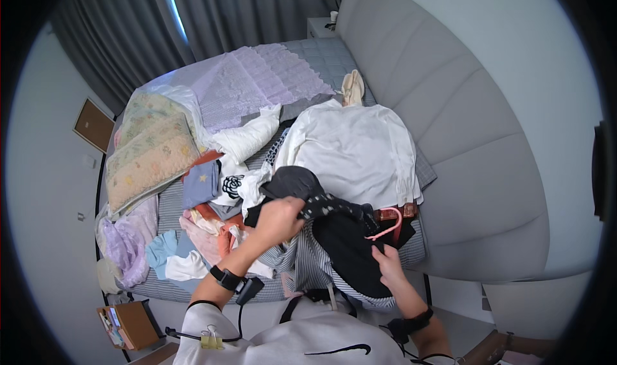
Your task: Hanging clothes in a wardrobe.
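My left hand (pixel 282 220) is closed on a black fabric with a white pattern (pixel 332 206), next to a dark grey cap-like piece (pixel 295 181). My right hand (pixel 389 266) pinches the edge of a black garment (pixel 340 249), which hangs between both hands. Just above the right fingers rises the pink twisted hook of a hanger (pixel 393 225); its lower part is hidden. Under the black garment lies a grey-and-white striped garment (pixel 308 263), near my body. A white long-sleeved shirt (pixel 352 148) is spread out beyond my hands.
Left of my hands lie a folded blue cloth with a star (pixel 200 184), a pink garment (pixel 202 239) and small white clothing (pixel 185 266). A floral quilt (pixel 149 157) and lilac lace cover (pixel 260 75) lie farther back. A padded grey headboard (pixel 467 162) borders the bed's right side.
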Available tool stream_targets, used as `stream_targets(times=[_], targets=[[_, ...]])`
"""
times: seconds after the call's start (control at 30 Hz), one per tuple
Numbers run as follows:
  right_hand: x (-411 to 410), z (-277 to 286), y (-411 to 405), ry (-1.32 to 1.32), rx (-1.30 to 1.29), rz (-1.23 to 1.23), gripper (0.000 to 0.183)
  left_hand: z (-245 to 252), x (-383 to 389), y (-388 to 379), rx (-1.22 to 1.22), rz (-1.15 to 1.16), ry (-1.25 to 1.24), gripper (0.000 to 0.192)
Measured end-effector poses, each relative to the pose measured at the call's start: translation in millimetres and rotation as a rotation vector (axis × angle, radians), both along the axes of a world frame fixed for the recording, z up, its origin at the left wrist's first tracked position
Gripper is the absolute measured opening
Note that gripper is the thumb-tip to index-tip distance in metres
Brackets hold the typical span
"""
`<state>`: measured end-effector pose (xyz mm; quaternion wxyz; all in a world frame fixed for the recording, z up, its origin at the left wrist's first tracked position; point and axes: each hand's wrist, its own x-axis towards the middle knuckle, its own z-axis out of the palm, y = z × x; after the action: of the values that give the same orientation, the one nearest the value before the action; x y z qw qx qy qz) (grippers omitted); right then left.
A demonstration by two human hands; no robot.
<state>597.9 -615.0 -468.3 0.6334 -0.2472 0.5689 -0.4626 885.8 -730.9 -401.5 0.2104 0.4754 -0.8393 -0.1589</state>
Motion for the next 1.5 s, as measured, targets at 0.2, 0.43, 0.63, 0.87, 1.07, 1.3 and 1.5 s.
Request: stream_targets(times=[0.2, 0.43, 0.63, 0.87, 1.07, 1.3, 1.5], targets=[[-2.0, 49.6, -19.8, 0.04, -0.267, 0.011, 0.01, 67.1, -9.3, 33.5, 0.059, -0.158, 0.002, 0.031], [3.0, 143.1, -29.2, 0.486, -0.857, 0.386, 0.017, 147.0, 2.6, 29.4, -0.323, -0.282, -0.109, 0.051], [-4.5, 150.8, -39.0, -0.045, -0.511, 0.71, 0.031, 127.8, 10.4, 51.7, -0.327, -0.176, -0.111, 0.033], [-77.7, 125.9, -83.2, -0.136, -0.376, 0.927, 0.04, 189.2, 71.1, 69.2, -0.414, 0.157, 0.136, 0.036], [-10.8, 88.4, -62.4, 0.303, -0.729, 0.772, 0.053, 251.9, 78.5, 81.5, -0.521, 0.297, 0.499, 0.016], [82.5, 90.3, -90.7, 0.489, -1.128, 0.589, 0.093, 252.2, 119.8, 103.6, -0.524, 0.204, 0.597, 0.026], [83.6, 82.9, -123.0, 0.719, -0.937, 0.899, 0.033, 226.9, 154.6, 128.0, -0.707, 0.091, 0.37, 0.03]])
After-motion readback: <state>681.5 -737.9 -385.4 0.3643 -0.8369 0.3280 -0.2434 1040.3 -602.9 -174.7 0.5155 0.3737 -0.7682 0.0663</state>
